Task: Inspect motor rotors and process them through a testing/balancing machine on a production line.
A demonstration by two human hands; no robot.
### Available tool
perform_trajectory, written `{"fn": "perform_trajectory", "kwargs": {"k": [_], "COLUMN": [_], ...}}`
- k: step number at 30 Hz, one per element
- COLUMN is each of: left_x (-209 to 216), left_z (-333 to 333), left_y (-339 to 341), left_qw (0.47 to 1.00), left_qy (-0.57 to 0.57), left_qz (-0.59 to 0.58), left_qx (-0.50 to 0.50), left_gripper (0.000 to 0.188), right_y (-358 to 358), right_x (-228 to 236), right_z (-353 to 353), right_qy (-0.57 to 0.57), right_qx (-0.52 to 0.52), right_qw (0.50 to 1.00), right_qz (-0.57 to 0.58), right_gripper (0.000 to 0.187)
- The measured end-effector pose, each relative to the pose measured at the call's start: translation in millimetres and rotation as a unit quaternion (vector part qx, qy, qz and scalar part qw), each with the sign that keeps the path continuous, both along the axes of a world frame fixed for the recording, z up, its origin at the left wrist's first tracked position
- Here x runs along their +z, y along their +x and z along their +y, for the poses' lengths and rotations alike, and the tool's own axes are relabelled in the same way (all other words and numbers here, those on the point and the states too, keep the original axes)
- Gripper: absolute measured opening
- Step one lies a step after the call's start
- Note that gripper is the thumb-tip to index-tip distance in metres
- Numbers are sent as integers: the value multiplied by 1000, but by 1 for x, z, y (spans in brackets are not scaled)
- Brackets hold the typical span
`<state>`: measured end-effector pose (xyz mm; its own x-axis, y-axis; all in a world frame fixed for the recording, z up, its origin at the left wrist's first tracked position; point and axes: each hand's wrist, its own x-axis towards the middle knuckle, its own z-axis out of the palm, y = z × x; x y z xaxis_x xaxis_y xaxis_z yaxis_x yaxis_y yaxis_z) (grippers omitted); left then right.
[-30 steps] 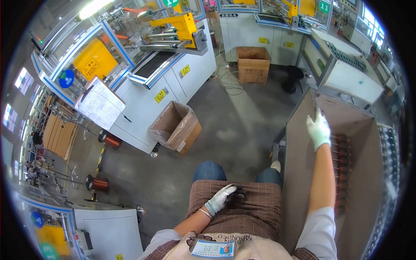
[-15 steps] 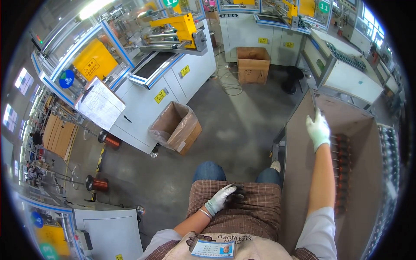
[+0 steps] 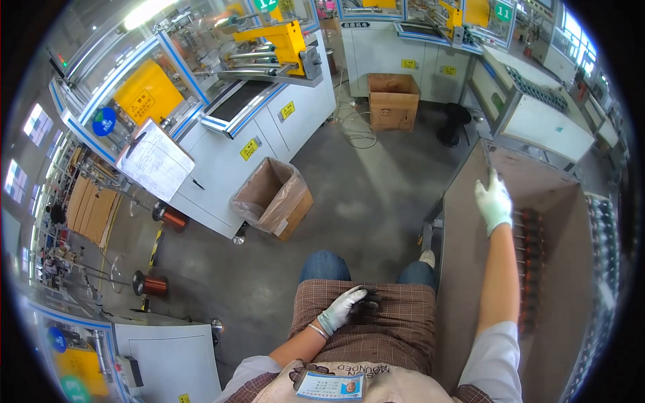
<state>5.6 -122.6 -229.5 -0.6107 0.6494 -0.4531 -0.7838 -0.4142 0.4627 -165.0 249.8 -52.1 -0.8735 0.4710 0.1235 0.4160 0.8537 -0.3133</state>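
My left hand lies on my lap over the brown checked apron. It wears a pale glove with dark fingertips, and its fingers are loosely bent with nothing visible in them. My right arm stretches forward over a deep brown-walled cart on my right. At its end my gloved right hand is near the cart's far left corner, thumb apart from the fingers. I see no object in it; whether the fingertips touch the wall is unclear. Beside the right forearm, a row of dark and orange-red parts lies inside the cart.
A lined carton stands by a white machine cabinet at front left. Another carton and a black stool are farther off. A clipboard leans against the machine. Copper wire spools are on the left.
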Motion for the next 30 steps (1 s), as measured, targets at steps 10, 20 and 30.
{"fn": "perform_trajectory", "kwargs": {"k": [10,20,30], "left_x": [-4,-4,-4], "left_z": [1,0,1], "left_y": [0,1,0], "left_qw": [1000,1000,1000], "left_qy": [4,2,-3], "left_qz": [16,11,12], "left_qx": [2,0,0], "left_gripper": [43,43,42], "right_y": [2,2,2], "right_x": [7,5,7], "right_z": [-4,-3,-3], "right_qy": [-14,-12,-12], "right_qx": [-6,-4,-7], "right_qw": [1000,1000,1000], "right_qz": [-10,-16,-21], "right_gripper": [61,63,64]}}
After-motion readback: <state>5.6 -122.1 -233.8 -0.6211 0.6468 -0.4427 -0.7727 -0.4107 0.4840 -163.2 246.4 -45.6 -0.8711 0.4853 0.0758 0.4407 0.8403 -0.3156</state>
